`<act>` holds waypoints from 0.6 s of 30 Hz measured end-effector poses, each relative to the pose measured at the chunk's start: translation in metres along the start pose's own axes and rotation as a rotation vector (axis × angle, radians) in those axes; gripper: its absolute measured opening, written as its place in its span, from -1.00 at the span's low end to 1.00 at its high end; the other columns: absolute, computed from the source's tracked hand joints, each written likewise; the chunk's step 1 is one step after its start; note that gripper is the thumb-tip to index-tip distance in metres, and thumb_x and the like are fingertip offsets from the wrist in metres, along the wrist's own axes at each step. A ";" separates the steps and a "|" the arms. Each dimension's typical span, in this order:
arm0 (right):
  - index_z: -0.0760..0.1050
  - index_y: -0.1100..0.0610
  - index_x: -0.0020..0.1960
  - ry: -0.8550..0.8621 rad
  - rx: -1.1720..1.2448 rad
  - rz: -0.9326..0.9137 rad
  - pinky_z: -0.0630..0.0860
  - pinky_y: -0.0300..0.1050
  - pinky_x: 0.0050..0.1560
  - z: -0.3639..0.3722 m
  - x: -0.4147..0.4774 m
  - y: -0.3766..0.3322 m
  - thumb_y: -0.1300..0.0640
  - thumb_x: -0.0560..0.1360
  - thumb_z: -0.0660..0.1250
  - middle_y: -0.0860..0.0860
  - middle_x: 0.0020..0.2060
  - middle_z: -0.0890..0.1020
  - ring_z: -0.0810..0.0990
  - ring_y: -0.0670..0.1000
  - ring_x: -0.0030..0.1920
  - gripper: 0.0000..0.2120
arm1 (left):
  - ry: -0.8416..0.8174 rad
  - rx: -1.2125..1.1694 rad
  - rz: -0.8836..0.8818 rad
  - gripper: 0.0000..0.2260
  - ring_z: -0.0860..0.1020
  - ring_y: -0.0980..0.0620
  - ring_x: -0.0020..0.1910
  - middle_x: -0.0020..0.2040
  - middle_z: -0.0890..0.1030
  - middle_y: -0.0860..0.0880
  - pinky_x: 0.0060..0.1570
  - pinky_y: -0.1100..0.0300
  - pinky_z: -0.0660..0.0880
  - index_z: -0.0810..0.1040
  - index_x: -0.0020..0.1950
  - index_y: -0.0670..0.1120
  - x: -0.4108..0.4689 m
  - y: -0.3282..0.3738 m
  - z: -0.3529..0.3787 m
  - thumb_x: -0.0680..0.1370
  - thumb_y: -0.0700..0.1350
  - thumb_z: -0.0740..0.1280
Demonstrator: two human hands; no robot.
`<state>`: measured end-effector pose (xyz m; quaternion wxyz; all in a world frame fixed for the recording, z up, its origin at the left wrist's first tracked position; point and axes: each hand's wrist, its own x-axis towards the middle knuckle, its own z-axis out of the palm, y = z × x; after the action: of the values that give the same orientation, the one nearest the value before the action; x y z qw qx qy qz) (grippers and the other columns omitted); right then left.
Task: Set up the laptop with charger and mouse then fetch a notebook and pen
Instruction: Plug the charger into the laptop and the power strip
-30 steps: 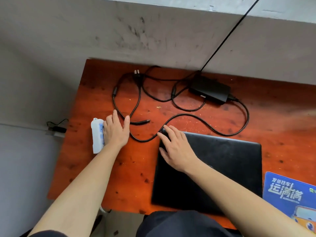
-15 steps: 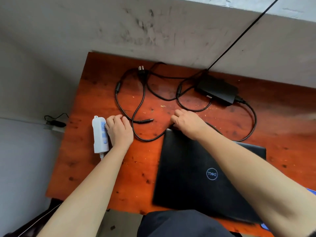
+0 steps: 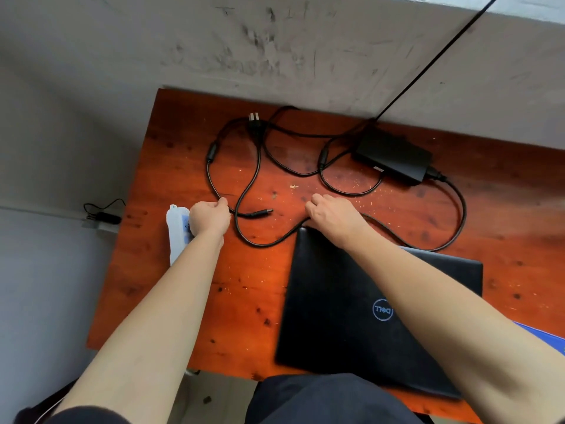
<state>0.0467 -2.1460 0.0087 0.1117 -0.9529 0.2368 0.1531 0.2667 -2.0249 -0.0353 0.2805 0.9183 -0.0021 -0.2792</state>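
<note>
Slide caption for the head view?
Both hands gather the charger cable beside the closed laptop on the wooden table.

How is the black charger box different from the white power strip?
The charger box is black and lies near the far edge of the table; the power strip is white with blue and lies at the table's left edge. The box lies in plain sight; the left hand partly covers the strip. Both lie flat.
</note>
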 end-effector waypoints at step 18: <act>0.43 0.25 0.28 0.030 0.316 0.681 0.48 0.08 0.03 0.000 -0.035 0.033 0.31 0.55 0.22 0.25 0.26 0.36 0.52 0.33 0.14 -0.70 | 0.045 0.225 0.086 -0.73 0.54 -0.26 0.17 0.24 0.53 -0.26 0.02 -0.03 0.49 0.36 0.29 -0.24 -0.033 0.001 -0.011 0.68 -0.09 0.16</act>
<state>0.0009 -2.1601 0.0166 0.1964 -0.7927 0.5625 0.1289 0.2450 -2.0148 -0.0103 0.1874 0.9491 -0.0666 -0.2443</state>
